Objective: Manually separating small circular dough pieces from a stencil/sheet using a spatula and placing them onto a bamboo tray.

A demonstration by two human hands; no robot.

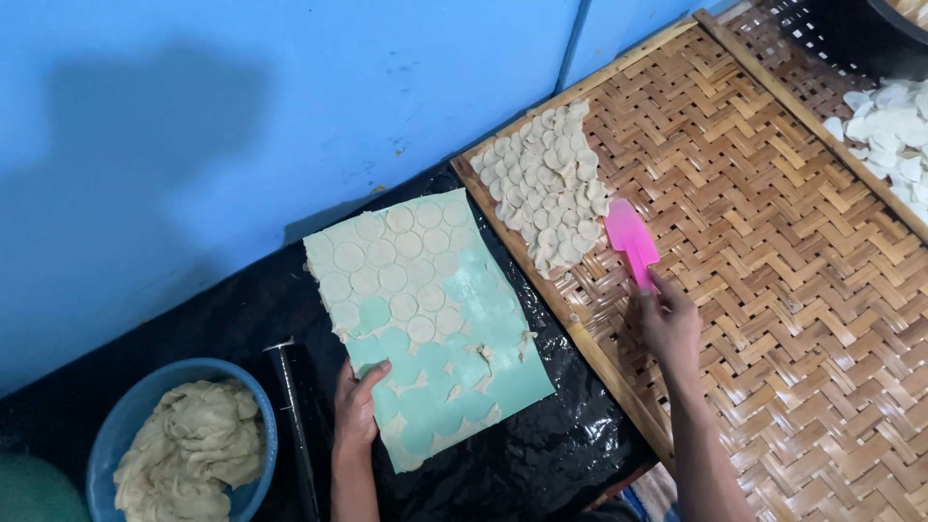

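While the left hand (356, 406) pressed flat on the green mat (503, 372), the right hand (669, 324) gripped a pink scraper (630, 237) over the woven bamboo tray (773, 290).

The left hand lay open, fingers spread, on the lower left edge of the mat, which carried a thin dough sheet (387, 256) scored into circles, with many rounds already lifted from its lower part. The right hand was closed around the scraper's handle, its blade resting on the tray just beside a heap of cut dough rounds (546, 184). A black rolling pin (293, 425) lay on black plastic left of the mat, near a blue bowl (121, 425) of soft dough (188, 449). More white pieces (889, 130) sat at the tray's far right.
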